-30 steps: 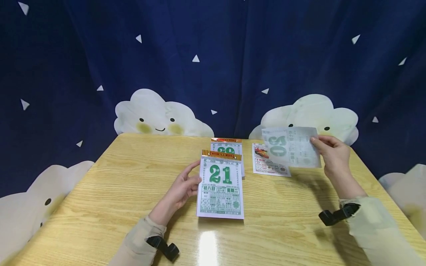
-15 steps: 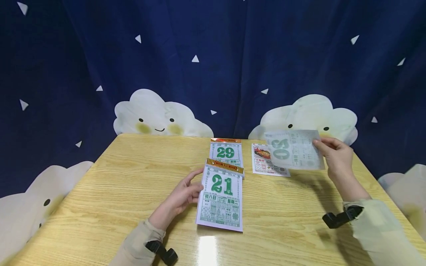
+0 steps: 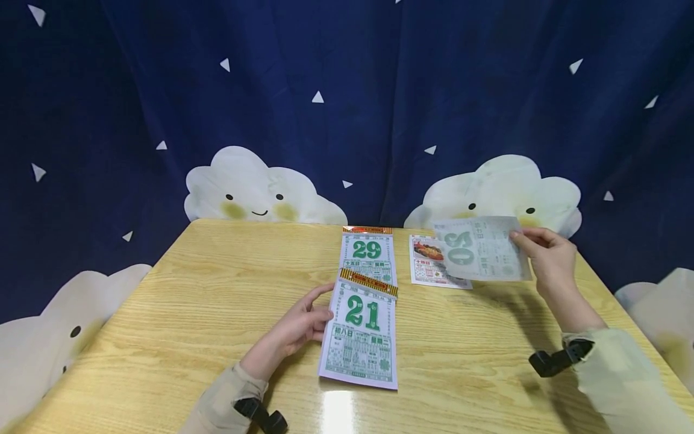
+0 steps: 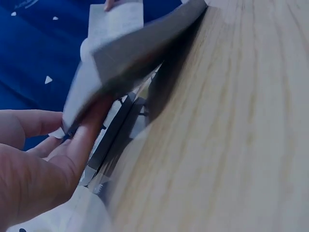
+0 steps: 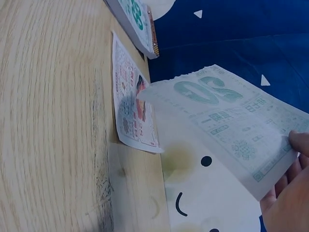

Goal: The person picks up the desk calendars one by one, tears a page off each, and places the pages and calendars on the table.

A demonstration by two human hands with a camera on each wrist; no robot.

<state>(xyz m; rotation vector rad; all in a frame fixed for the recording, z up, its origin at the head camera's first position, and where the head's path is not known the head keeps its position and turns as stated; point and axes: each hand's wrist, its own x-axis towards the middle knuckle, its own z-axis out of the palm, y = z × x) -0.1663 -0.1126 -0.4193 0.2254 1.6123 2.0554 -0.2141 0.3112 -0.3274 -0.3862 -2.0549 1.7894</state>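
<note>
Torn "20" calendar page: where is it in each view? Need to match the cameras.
Head: torn page at right, held above the table by the right hand.
Left wrist: pale strip at top, past the lifted pad.
Right wrist: centre-right, pinched at its lower corner.
Shared landmark: the loose food-picture sheet lying beneath it.

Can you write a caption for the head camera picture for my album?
Left hand holds the "21" calendar pad; right hand lifts a torn-off page.
</note>
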